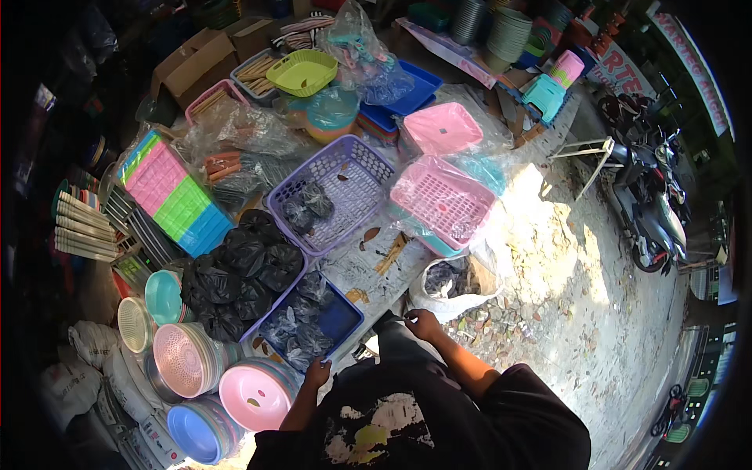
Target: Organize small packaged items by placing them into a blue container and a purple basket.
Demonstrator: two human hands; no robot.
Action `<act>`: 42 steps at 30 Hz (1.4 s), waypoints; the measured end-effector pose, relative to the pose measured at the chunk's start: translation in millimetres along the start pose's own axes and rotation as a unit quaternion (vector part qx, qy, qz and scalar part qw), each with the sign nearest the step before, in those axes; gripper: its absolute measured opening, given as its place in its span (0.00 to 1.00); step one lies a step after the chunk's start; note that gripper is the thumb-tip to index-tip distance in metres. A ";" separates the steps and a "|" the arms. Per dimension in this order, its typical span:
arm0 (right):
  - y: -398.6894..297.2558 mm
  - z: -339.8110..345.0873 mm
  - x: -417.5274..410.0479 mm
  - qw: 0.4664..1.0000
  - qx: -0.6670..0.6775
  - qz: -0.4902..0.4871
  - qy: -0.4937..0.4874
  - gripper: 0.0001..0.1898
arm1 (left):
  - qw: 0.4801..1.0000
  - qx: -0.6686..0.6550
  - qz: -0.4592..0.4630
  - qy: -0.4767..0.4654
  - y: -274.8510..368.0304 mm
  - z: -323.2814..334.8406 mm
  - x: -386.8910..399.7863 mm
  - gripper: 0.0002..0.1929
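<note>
My left hand (318,372) is at the near corner of a dark blue plastic tray (344,339), its fingers curled by the rim; whether it grips the rim I cannot tell. Several knotted, charcoal-filled-looking clear plastic bags (313,339) lie in the tray. Over my leg, beside an open white woven sack (437,306), is my right hand (423,324) with bent fingers and no object visible in it. Dark pieces and a brown lining show inside the sack. Beyond the tray, black plastic bags (247,258) are heaped in a purple basket. Another purple basket (358,197) holds a few dark bags.
Stacked pink basins (255,396), blue basins (194,432) and colanders (185,358) stand at my left. Wrapped pink baskets (443,200) are ahead, right of the purple basket. Dry leaves litter the concrete ground (546,346). A parked motorcycle (649,200) stands far right.
</note>
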State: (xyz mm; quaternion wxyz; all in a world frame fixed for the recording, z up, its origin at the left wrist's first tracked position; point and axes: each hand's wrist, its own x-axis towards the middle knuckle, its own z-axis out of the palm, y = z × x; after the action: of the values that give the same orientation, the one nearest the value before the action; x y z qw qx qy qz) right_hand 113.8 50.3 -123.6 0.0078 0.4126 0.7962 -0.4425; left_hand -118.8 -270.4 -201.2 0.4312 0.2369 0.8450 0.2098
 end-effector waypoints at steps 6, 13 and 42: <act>10.3 -28.2 -79.9 0.979 0.072 0.146 0.122 0.16 | 0.996 0.000 0.000 -0.086 8.1 25.1 -2.7 0.24; 31.2 -65.5 -99.5 0.965 0.088 0.142 0.200 0.16 | 0.997 0.030 0.052 -0.054 34.9 40.0 4.1 0.23; 186.6 -23.9 118.1 0.928 -0.054 0.349 -0.117 0.41 | 0.992 -0.115 -0.007 0.043 205.8 3.9 29.3 0.18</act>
State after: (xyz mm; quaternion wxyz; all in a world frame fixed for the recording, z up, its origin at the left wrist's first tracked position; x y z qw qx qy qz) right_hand 168.3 194.0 -283.9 0.2772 0.6090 0.6178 -0.4130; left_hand -85.6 -88.2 -106.8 0.4205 0.1705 0.8347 0.3121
